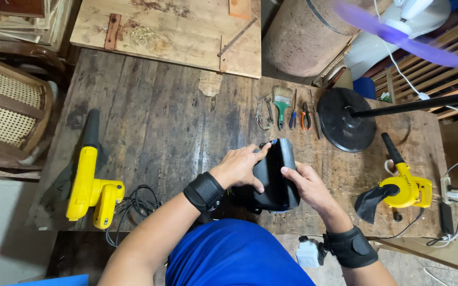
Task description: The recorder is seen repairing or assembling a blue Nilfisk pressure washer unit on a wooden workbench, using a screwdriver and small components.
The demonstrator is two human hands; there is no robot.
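Note:
A black plastic casing (278,175) stands on the dark wooden workbench (160,122) at its near edge. My left hand (242,167) grips the casing's left side, its forefinger stretched to a small blue part (273,142) at the top. My right hand (307,185) clasps the casing's right side. Both wrists wear black straps.
A yellow blower (88,182) with a black cord lies at the left; a second yellow blower (404,185) with a black bag lies at the right. Spanners, a green-handled brush (281,108), a screwdriver and pliers (306,117) lie behind the casing. A fan's round black base (343,119) stands beside them.

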